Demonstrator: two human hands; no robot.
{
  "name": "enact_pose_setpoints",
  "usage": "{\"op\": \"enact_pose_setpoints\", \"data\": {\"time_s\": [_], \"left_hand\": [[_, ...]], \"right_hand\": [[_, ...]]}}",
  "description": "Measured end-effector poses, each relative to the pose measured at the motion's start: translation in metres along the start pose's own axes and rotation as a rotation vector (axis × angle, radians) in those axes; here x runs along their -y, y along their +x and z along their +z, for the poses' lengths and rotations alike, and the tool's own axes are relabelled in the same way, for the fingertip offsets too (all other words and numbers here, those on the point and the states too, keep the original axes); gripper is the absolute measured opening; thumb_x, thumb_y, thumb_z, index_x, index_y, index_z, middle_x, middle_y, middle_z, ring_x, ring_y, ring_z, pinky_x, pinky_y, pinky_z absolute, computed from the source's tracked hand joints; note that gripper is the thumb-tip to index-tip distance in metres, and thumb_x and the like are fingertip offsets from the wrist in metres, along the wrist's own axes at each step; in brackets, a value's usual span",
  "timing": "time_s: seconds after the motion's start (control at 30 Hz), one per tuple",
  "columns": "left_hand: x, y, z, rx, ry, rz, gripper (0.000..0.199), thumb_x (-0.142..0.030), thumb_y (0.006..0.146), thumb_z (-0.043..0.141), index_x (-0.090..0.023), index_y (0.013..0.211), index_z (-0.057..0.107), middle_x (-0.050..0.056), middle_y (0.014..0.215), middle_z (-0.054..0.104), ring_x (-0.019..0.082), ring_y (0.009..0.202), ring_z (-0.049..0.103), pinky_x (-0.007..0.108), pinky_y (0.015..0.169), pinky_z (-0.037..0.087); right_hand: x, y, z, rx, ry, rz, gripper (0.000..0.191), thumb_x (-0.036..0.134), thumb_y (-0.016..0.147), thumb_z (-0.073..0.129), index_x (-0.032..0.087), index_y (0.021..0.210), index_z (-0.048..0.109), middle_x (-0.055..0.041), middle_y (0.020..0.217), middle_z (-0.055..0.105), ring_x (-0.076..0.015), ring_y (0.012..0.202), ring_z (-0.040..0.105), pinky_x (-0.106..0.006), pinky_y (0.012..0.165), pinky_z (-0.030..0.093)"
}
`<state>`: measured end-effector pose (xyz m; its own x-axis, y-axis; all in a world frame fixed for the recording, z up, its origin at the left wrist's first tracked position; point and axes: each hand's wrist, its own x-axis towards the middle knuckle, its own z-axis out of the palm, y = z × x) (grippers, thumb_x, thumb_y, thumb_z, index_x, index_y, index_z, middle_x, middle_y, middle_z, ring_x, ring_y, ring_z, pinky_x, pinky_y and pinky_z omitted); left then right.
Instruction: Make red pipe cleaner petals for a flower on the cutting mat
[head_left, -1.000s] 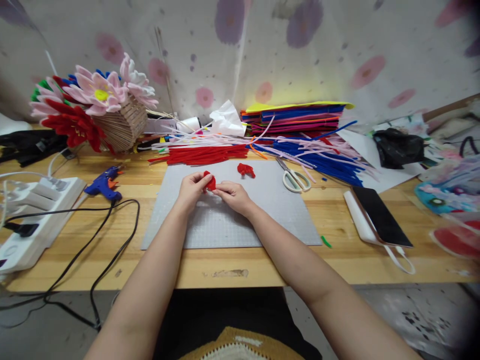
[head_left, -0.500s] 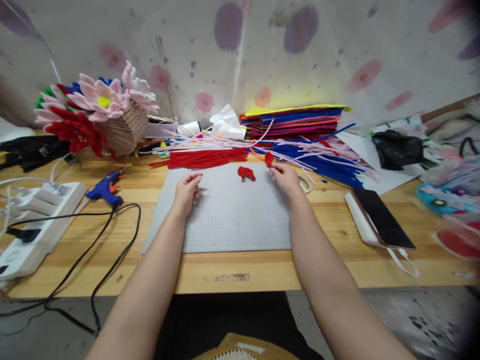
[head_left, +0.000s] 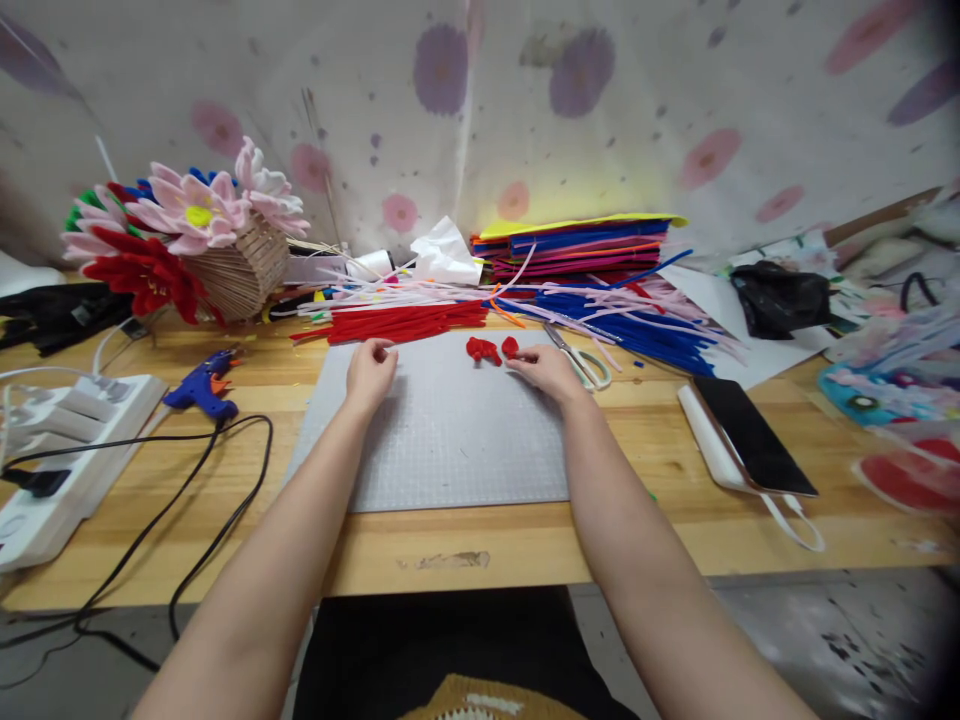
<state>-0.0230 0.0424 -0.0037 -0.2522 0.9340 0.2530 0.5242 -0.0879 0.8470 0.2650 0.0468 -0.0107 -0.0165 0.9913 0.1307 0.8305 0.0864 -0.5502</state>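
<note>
My right hand (head_left: 547, 370) is low over the grey cutting mat (head_left: 457, 440), its fingertips pinched at a small red fuzzy piece (head_left: 510, 347), rounded like a petal. Just left of it, a clump of red fuzzy pieces (head_left: 482, 350) lies on the mat. At the mat's upper left, my left hand (head_left: 372, 373) has curled fingers close to the bundle of red pipe cleaners (head_left: 409, 321). Whatever is between those fingers, if anything, is hidden. Scissors with pale handles (head_left: 592, 370) lie just beyond my right hand.
Blue and pale pink pipe cleaners (head_left: 637, 320) spread across the back right. A blue glue gun (head_left: 202, 385), its cable and a white power strip (head_left: 82, 460) occupy the left. Pipe-cleaner flowers (head_left: 199, 210) stand behind them. A phone (head_left: 750, 430) rests at right.
My right hand has moved left and down, bringing the red piece beside the red clump. My left hand's fingers have curled further. The view has shifted slightly.
</note>
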Motion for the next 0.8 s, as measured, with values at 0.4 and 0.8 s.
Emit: {"op": "enact_pose_setpoints", "data": {"time_s": [0.4,0.8], "left_hand": [[-0.006,0.040,0.001,0.336,0.888,0.354,0.039,-0.023,0.072,0.044,-0.014,0.108,0.056,0.014,0.108,0.057,0.028,0.100,0.051,0.038,0.082,0.041],[-0.005,-0.009,-0.017,0.459,0.474,0.449,0.024,-0.027,0.067,0.055,-0.020,0.089,0.062,0.005,0.086,0.057,0.018,0.081,0.054,0.031,0.075,0.043]], "right_hand": [[0.054,-0.016,0.015,-0.274,0.108,-0.073,0.054,0.053,0.083,0.032,0.018,0.057,0.064,-0.0038,0.063,0.061,-0.0130,0.064,0.055,-0.024,0.060,0.033],[0.075,-0.023,0.042,-0.110,0.121,-0.229,0.025,0.028,0.084,0.043,0.019,0.085,0.066,-0.0041,0.087,0.066,-0.0161,0.084,0.057,-0.027,0.073,0.040]]}}
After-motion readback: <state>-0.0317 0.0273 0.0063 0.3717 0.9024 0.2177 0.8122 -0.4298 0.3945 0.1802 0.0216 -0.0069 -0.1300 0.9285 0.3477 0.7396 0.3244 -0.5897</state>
